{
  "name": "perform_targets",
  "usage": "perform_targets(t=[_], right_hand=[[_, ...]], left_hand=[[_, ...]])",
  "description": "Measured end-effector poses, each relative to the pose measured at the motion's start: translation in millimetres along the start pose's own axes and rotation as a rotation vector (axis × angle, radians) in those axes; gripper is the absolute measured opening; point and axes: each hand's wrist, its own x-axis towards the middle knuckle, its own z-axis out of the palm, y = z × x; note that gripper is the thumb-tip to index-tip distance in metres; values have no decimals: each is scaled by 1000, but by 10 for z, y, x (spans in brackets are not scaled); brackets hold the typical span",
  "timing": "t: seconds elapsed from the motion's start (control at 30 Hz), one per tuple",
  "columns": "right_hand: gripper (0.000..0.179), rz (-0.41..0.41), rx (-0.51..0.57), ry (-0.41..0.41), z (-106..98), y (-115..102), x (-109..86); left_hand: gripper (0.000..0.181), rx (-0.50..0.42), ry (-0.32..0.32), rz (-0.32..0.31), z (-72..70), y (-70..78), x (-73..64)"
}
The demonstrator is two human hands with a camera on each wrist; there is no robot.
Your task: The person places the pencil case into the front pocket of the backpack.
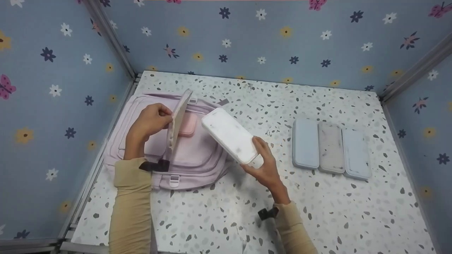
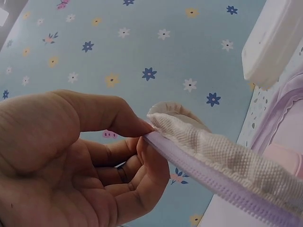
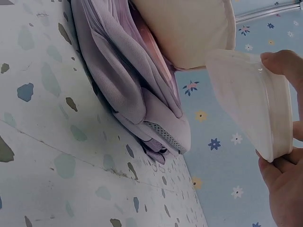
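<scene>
A lilac backpack point(image 1: 148, 141) lies on its back on the speckled table, its front flap point(image 1: 178, 121) raised. My left hand point(image 1: 150, 120) pinches the flap's zippered edge point(image 2: 208, 175) between thumb and fingers. Under the flap, a pink case point(image 1: 188, 125) sits inside the backpack. My right hand point(image 1: 263, 167) grips a white rectangular case point(image 1: 229, 134) by its near end, tilted above the table. The far end of this case overlaps the backpack's right side in the head view. In the right wrist view the white case point(image 3: 251, 99) is held between thumb and fingers.
Right of the hands, a light blue case point(image 1: 305, 143), a grey case point(image 1: 331, 147) and another pale blue case point(image 1: 356, 153) lie side by side on the table point(image 1: 247, 215). Blue flowered panels point(image 1: 240, 42) enclose the table at the back and sides.
</scene>
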Motion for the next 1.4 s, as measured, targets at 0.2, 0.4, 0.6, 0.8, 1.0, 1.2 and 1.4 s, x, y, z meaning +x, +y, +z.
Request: perform_targets(t=[0.2, 0.4, 0.6, 0.8, 1.0, 1.2, 1.4], right_hand=[[88, -48, -21, -68, 74, -52, 23], [87, -34, -22, -145, 189, -72, 22], [88, -24, -53, -228, 291, -78, 2], [88, -52, -72, -298, 368, -96, -32], [87, -65, -110, -358, 459, -66, -39], [87, -25, -106, -409, 529, -33, -7], [90, 28, -79, -378, 541, -53, 56]], left_hand=[[26, -1, -11, 2, -24, -1, -16], [28, 7, -17, -15, -35, -10, -24], [31, -11, -23, -56, -35, -4, -35], [31, -9, -30, -32, -20, -13, -24], [30, -18, -39, -29, 0, -36, -4], [30, -8, -36, -18, 8, -56, 3], [29, -10, -30, -13, 6, -50, -3]])
